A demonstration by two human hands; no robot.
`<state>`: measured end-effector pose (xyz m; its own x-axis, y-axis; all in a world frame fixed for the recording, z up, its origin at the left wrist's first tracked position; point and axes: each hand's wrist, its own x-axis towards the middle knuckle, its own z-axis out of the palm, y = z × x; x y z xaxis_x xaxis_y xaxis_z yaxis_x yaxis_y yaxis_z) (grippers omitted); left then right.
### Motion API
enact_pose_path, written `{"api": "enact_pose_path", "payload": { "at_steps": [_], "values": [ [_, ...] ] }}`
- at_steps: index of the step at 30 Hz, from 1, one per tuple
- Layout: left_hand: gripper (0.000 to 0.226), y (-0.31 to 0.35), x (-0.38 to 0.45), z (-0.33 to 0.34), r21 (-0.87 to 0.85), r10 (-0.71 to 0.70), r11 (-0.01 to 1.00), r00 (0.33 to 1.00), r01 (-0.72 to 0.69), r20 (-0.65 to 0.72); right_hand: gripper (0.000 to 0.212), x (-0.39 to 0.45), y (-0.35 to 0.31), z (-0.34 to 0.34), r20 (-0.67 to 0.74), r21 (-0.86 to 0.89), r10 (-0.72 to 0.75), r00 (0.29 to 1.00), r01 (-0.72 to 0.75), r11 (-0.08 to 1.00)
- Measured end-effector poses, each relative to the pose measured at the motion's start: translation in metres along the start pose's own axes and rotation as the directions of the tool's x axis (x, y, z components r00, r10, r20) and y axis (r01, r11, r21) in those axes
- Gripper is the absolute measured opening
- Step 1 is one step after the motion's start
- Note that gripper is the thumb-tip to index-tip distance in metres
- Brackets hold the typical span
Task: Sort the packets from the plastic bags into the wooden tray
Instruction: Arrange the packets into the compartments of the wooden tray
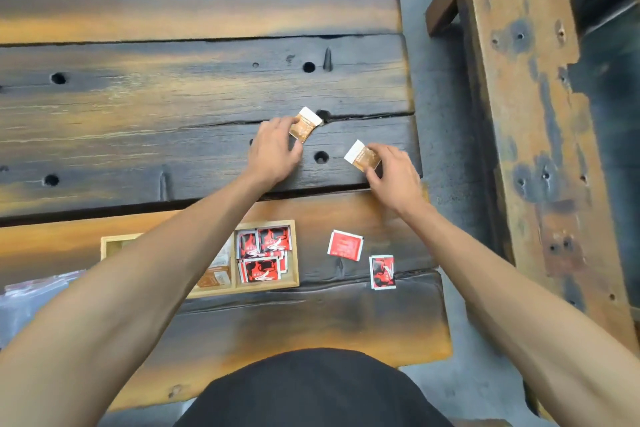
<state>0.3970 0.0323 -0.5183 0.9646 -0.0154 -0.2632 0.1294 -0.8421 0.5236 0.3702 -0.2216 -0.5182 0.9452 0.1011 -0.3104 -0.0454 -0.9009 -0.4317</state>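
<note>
brown-white packets [305,125], red-black packets [261,255] — pale tray [296,253]

The print on the red packets [264,255] and brown packets [304,126] is too blurred to read.

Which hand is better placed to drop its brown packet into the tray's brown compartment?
Probably the left hand: its brown packet is on the side of the wooden tray, whose brown packets lie left of the red ones.
</note>
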Motion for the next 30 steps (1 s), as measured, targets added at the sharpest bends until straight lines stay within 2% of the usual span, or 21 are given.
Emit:
{"api": "enact_pose_path", "payload": {
  "at_steps": [2, 10, 13, 15, 18, 24, 30],
  "values": [
    [0.047, 0.006, 0.018, 0.009, -0.055, -0.061, 0.997, 0.998, 0.060, -0.012, 0.046, 0.009, 0.006, -0.001, 0.025, 0.016, 0.028, 0.999, -0.028, 0.999],
    [0.047, 0.020, 0.060, 0.024, -0.042, -0.260, 0.965, 0.965, 0.259, -0.024, 0.043, 0.032, 0.008, 0.011, 0.038, 0.080, 0.095, 0.995, -0.098, 0.992],
    [0.047, 0.020, 0.068, 0.019, -0.097, -0.301, 0.949, 0.953, 0.302, 0.021, 0.040, 0.036, 0.005, 0.014, 0.035, 0.115, 0.117, 0.993, -0.120, 0.986],
    [0.036, 0.018, 0.067, 0.016, -0.108, -0.281, 0.953, 0.959, 0.284, 0.040, 0.038, 0.037, 0.003, 0.015, 0.037, 0.156, 0.124, 0.992, -0.129, 0.979],
    [0.018, 0.011, 0.056, 0.009, -0.169, -0.239, 0.954, 0.969, 0.246, 0.061, 0.029, 0.034, -0.001, 0.015, 0.048, 0.228, 0.127, 0.991, -0.135, 0.964],
    [0.008, -0.019, 0.004, -0.021, -0.289, -0.254, 0.919, 0.964, 0.267, 0.082, 0.015, 0.017, -0.020, 0.013, 0.072, 0.299, 0.107, 0.992, -0.123, 0.946],
    [0.017, -0.055, -0.069, -0.065, -0.365, -0.341, 0.871, 0.939, 0.330, 0.036, 0.015, -0.011, -0.053, 0.011, 0.070, 0.296, 0.078, 0.995, -0.095, 0.950]
  ]
}}
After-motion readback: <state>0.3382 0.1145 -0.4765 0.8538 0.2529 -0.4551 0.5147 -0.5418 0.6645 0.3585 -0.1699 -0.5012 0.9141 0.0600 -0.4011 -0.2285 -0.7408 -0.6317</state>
